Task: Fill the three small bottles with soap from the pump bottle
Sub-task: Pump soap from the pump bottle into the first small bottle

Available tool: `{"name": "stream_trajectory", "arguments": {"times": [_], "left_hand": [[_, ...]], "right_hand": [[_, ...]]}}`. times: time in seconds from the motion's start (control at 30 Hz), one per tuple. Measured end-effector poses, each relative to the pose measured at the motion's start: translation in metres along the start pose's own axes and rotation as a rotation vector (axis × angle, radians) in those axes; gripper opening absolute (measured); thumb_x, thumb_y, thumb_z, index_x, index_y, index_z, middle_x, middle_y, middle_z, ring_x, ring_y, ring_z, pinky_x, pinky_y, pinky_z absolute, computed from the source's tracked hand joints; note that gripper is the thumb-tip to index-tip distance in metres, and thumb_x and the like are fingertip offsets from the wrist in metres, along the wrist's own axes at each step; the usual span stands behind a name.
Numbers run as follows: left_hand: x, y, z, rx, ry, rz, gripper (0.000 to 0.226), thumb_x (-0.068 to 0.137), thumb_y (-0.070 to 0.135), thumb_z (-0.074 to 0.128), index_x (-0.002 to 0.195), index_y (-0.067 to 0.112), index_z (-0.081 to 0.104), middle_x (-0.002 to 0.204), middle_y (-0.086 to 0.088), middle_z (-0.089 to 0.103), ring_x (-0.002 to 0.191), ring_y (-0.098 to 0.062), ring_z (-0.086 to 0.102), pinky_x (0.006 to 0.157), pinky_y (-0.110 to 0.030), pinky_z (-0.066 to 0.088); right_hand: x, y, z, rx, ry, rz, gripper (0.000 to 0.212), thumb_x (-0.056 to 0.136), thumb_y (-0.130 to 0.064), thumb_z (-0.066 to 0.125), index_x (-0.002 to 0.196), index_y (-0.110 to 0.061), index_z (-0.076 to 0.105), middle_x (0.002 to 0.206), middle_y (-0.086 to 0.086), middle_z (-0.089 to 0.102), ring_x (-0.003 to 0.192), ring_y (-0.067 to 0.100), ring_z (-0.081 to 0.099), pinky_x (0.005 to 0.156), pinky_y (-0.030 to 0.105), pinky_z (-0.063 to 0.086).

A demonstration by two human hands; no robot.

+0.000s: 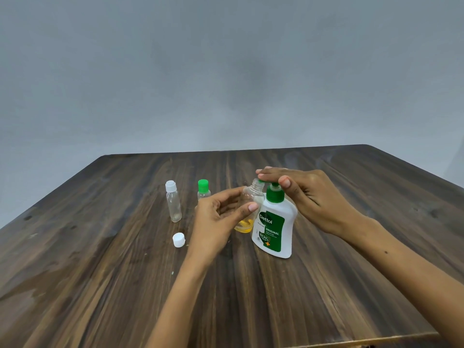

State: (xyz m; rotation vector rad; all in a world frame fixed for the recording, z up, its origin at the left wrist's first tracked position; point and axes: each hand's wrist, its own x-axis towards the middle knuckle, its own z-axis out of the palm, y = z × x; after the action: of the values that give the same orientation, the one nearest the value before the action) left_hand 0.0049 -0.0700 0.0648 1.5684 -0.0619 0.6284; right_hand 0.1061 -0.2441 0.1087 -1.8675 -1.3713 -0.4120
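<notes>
At frame centre, an uncapped clear small bottle (251, 197), yellow soap at its bottom, is gripped by the left hand (221, 219) beside the Dettol pump bottle (275, 228); its green pump head (275, 189) is pressed by the right hand's (301, 194) flat fingers

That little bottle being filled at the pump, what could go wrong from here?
1. The open bottle, held by the left hand, has a narrow neck under the pump spout; a slight misalignment could send soap down the outside.
2. The right hand presses on the pump bottle, which looks tilted; a hard push might tip it.
3. The loose white cap lies near the left wrist and could get knocked away.
</notes>
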Motion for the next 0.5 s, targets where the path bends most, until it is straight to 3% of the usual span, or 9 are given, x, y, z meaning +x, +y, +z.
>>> {"name": "stream_trajectory", "arguments": {"times": [0.27, 0.5], "left_hand": [[-0.0008, 0.0015, -0.0001, 0.006, 0.001, 0.011, 0.042, 0.067, 0.024, 0.075, 0.108, 0.016, 0.069, 0.098, 0.007, 0.076, 0.096, -0.009, 0.072, 0.08, -0.017, 0.054], [-0.0003, -0.0019, 0.0001, 0.004, 0.004, -0.003, 0.044, 0.066, 0.023, 0.077, 0.109, 0.015, 0.07, 0.097, 0.003, 0.077, 0.097, -0.012, 0.072, 0.084, -0.021, 0.055]], "right_hand": [[0.0022, -0.0011, -0.0073, -0.015, -0.023, 0.014, 0.079, 0.093, -0.07, 0.016, 0.128, -0.017, 0.062, 0.135, -0.006, 0.057, 0.128, 0.004, 0.05, 0.103, 0.03, 0.045], [-0.0036, 0.0011, 0.0004, 0.005, -0.016, 0.015, 0.075, 0.096, -0.066, 0.02, 0.124, -0.013, 0.065, 0.132, -0.003, 0.061, 0.126, 0.007, 0.053, 0.099, 0.039, 0.049]]}}
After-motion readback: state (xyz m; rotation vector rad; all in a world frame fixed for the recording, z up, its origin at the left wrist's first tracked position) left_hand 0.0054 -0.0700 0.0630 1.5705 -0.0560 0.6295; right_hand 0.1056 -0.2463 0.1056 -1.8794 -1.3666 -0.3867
